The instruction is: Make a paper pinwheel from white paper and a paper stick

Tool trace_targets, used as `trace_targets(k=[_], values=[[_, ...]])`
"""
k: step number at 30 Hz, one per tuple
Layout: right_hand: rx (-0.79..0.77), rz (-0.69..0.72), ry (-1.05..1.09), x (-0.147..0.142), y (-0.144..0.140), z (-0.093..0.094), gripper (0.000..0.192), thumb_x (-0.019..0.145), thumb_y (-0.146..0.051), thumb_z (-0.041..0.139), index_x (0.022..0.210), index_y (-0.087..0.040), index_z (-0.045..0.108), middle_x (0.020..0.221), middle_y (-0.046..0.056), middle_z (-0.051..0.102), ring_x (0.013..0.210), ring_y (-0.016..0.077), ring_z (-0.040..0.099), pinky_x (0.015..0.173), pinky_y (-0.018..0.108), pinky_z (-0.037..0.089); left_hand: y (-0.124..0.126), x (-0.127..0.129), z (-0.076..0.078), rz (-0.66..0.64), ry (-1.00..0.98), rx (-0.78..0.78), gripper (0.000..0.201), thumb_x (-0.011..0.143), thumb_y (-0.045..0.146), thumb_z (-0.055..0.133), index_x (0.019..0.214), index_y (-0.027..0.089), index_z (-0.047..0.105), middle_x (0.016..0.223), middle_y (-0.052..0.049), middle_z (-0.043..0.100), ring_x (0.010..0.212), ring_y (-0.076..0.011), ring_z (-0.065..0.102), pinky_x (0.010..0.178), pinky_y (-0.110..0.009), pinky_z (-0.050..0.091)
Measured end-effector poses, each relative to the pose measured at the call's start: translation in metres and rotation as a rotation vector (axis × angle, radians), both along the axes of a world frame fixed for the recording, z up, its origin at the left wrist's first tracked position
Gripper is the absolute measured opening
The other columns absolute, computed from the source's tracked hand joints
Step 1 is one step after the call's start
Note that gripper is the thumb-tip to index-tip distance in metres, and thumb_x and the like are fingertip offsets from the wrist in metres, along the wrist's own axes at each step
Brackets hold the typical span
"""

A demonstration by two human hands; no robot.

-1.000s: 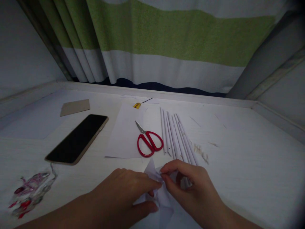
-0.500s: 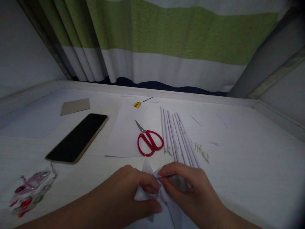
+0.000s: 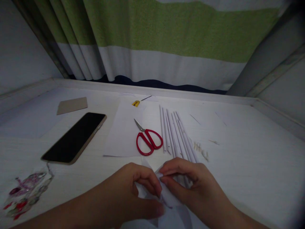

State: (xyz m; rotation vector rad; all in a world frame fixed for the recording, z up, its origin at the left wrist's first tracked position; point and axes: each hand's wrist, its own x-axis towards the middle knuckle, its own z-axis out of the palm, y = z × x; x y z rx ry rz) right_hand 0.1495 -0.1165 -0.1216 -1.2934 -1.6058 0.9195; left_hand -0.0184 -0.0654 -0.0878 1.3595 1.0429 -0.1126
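Note:
Low in the middle, both hands are on a piece of folded white paper [image 3: 170,195]. My left hand [image 3: 140,194] is curled round its left side, thumb below and fingers above, and hides part of it. With thumb and index finger, my right hand [image 3: 184,181] pinches an upper edge of the same paper. Just beyond the hands lie red-handled scissors [image 3: 149,141], blades pointing away and partly over a flat white sheet [image 3: 121,133]. Several rolled paper sticks [image 3: 177,133] lie side by side beyond the right hand.
A dark-screened phone [image 3: 75,138] lies at left, with a beaded charm [image 3: 26,194] near its lower end. Behind it is a tan card [image 3: 72,105]. A small yellow piece [image 3: 136,103] lies near the back ledge. A green and white curtain [image 3: 166,35] hangs behind.
The paper has turned a little between my hands, and its folded edge now shows differently. My left fingers have shifted slightly. The view has moved a little; the other things lie as before.

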Motion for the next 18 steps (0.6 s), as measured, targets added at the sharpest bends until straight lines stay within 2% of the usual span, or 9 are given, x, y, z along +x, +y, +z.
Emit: trace_targets(k=[3, 6, 7, 9, 12, 14, 18], values=[[0.002, -0.001, -0.02, 0.002, 0.001, 0.003, 0.022, 0.069, 0.0, 0.057, 0.078, -0.018, 0.064, 0.068, -0.002, 0.068, 0.063, 0.0098, 0.064, 0.059, 0.015, 0.051, 0.0, 0.002, 0.004, -0.014, 0.006, 0.033, 0.017, 0.065, 0.026, 0.064, 0.077, 0.019, 0.054, 0.046, 0.013, 0.038, 0.034, -0.0021, 0.024, 0.029, -0.01, 0.018], [0.009, -0.009, -0.027, 0.002, 0.003, 0.004, 0.022, 0.068, 0.0, 0.057, 0.077, -0.018, 0.065, 0.067, -0.001, 0.068, 0.062, 0.0102, 0.065, 0.058, 0.015, 0.052, 0.0, 0.002, 0.005, -0.029, -0.007, 0.042, 0.019, 0.064, 0.027, 0.066, 0.077, 0.02, 0.054, 0.04, 0.014, 0.028, 0.035, -0.0033, 0.023, 0.031, -0.011, 0.014], [0.018, -0.015, -0.025, 0.002, 0.003, 0.004, 0.022, 0.068, 0.0, 0.057, 0.077, -0.018, 0.065, 0.066, -0.001, 0.068, 0.061, 0.0104, 0.065, 0.057, 0.015, 0.052, 0.0, 0.002, 0.004, -0.029, -0.008, 0.03, 0.02, 0.063, 0.027, 0.066, 0.078, 0.02, 0.054, 0.041, 0.014, 0.029, 0.035, -0.0029, 0.022, 0.03, -0.011, 0.015], [0.044, -0.022, -0.024, 0.001, 0.002, 0.002, 0.022, 0.068, 0.0, 0.057, 0.079, -0.018, 0.064, 0.066, -0.001, 0.068, 0.061, 0.0107, 0.065, 0.056, 0.015, 0.052, -0.001, 0.002, 0.001, -0.026, -0.025, 0.007, 0.021, 0.063, 0.025, 0.066, 0.079, 0.02, 0.054, 0.049, 0.013, 0.042, 0.033, -0.0014, 0.025, 0.029, -0.01, 0.019], [0.081, -0.023, -0.043, 0.0, 0.001, 0.0, 0.022, 0.07, -0.002, 0.056, 0.08, -0.019, 0.064, 0.068, -0.001, 0.068, 0.063, 0.011, 0.065, 0.058, 0.016, 0.052, -0.002, 0.0, -0.01, 0.004, -0.093, -0.017, 0.023, 0.063, 0.027, 0.066, 0.082, 0.02, 0.055, 0.077, 0.007, 0.06, 0.035, 0.0004, 0.031, 0.029, -0.01, 0.022], [0.096, -0.033, -0.066, -0.001, 0.0, -0.002, 0.02, 0.07, -0.003, 0.056, 0.08, -0.019, 0.064, 0.069, -0.001, 0.069, 0.063, 0.0111, 0.064, 0.059, 0.017, 0.052, -0.004, -0.001, -0.02, 0.037, -0.157, -0.037, 0.026, 0.063, 0.03, 0.067, 0.084, 0.02, 0.056, 0.086, 0.004, 0.061, 0.037, 0.0002, 0.036, 0.03, -0.01, 0.025], [0.108, -0.052, -0.081, -0.002, 0.001, -0.003, 0.018, 0.07, -0.004, 0.057, 0.079, -0.017, 0.065, 0.068, 0.0, 0.068, 0.061, 0.0114, 0.064, 0.059, 0.018, 0.052, -0.005, -0.002, -0.032, 0.09, -0.215, -0.063, 0.032, 0.061, 0.036, 0.069, 0.086, 0.02, 0.058, 0.081, 0.003, 0.061, 0.039, -0.0012, 0.042, 0.033, -0.011, 0.026]])
